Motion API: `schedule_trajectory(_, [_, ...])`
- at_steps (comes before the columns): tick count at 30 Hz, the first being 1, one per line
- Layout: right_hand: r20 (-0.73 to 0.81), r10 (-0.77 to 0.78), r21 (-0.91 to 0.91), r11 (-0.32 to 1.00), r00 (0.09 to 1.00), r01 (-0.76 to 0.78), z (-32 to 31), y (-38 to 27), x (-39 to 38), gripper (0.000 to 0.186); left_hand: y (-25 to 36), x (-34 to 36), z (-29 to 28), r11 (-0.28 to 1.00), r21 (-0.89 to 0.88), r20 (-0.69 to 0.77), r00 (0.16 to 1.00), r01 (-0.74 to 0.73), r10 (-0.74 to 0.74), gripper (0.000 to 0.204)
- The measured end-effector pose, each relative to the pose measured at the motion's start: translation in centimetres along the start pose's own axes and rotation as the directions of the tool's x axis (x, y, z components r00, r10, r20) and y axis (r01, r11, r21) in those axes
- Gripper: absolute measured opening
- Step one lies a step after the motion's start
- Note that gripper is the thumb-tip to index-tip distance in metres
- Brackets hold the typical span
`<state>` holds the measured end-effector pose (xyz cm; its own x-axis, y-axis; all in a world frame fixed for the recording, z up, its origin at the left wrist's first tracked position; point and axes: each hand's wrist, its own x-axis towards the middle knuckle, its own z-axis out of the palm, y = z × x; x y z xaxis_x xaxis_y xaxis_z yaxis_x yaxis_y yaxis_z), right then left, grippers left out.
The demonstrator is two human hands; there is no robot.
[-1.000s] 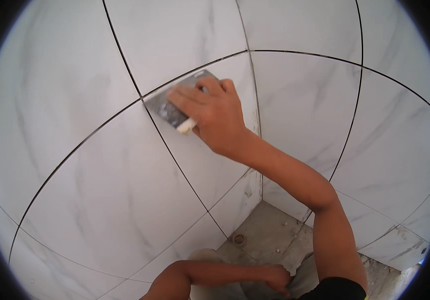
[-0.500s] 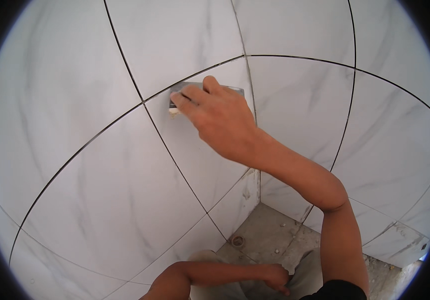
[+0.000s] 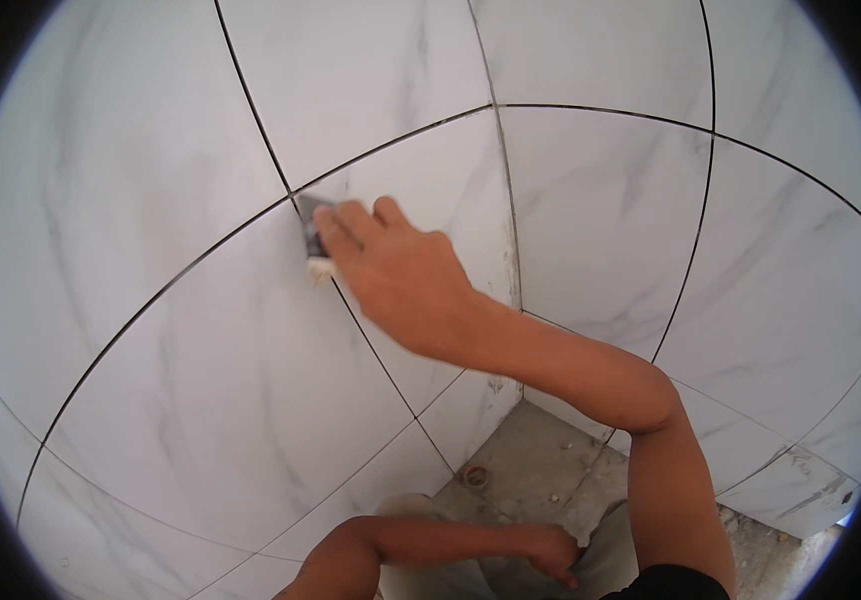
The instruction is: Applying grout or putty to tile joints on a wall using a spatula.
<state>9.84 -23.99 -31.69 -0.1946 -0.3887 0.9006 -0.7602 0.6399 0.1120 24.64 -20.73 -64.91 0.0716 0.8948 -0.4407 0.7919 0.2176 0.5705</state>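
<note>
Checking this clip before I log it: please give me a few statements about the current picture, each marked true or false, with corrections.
1. The right hand holds a flat grey tool. True.
2. The left hand is pressed against the wall. False: it is low down, by the light trousers.
3. The wall tiles are white with grey veining. True.
4. The joint lines meeting by the tool are white. False: they look dark.
5. A small round thing shows on the floor. True.
6. The visible sleeve is yellow. False: it is black.
</note>
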Motion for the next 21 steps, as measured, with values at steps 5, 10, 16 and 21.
schedule_trajectory(5, [0.017, -0.02, -0.009, 1.0, 1.0, 0.02, 0.1, 0.3, 0.0, 0.054, 0.4, -0.6, -0.1, 0.999, 0.036, 0.051, 0.998, 0.029, -0.03, 0.08])
schedule_trajectory(10, [0.02, 0.004, -0.031, 1.0, 1.0, -0.004, -1.5, 1.9, 1.3, 0.052, 0.3, -0.6, 0.3, 1.0, 0.0, -0.048, 0.999, 0.004, -0.004, 0.079])
schedule_trajectory(16, [0.038, 0.021, -0.045, 0.999, 0.999, -0.02, -1.9, 3.1, 1.5, 0.05, 0.7, -0.3, 0.2, 0.996, 0.016, 0.001, 0.997, 0.082, -0.082, 0.077])
schedule_trajectory(21, [-0.038, -0.049, -0.036, 0.998, 0.998, 0.047, -0.9, 2.4, 0.9, 0.051, 0.9, -0.7, -0.5, 0.997, 0.012, 0.048, 0.996, 0.075, -0.075, 0.079])
